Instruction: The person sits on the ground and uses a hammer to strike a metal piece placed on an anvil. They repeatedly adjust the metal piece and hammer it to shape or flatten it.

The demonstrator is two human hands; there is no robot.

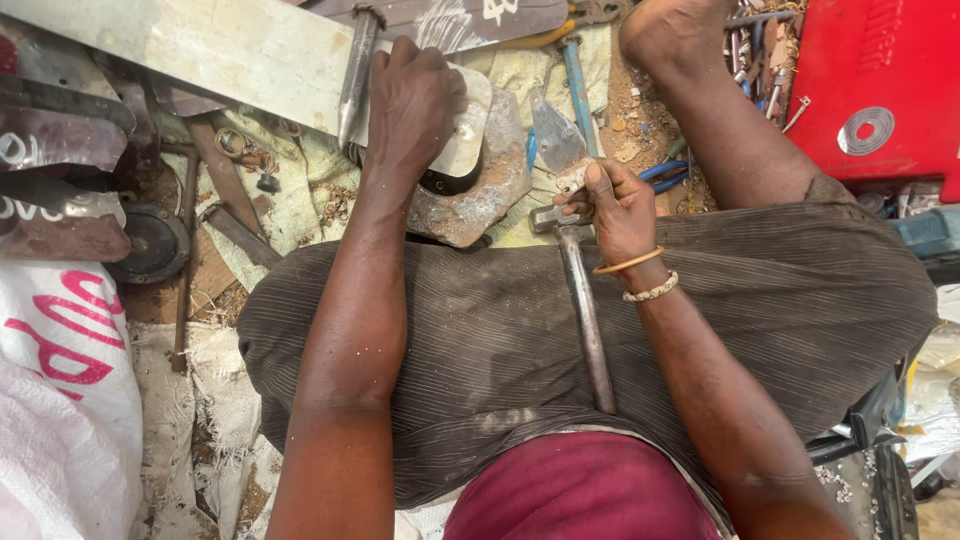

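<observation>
Head camera looks down on a seated person. Left hand [415, 105] is closed around a steel chisel [355, 75], pressing on the pale metal sheet [240, 50] that lies over a rough stone block [480, 190]. Right hand [615, 210] is clamped on a hammer [580, 290] close under its head; the handle lies across the lap. Scrap crowds the left side, and a red case [880, 90] closes the right.

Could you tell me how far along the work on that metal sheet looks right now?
Done: nothing finished is visible. In hand: the left hand grips a chisel against the pale metal sheet, while the right hand holds a hammer near its head, resting over the lap. Left: no cut shows.
</observation>
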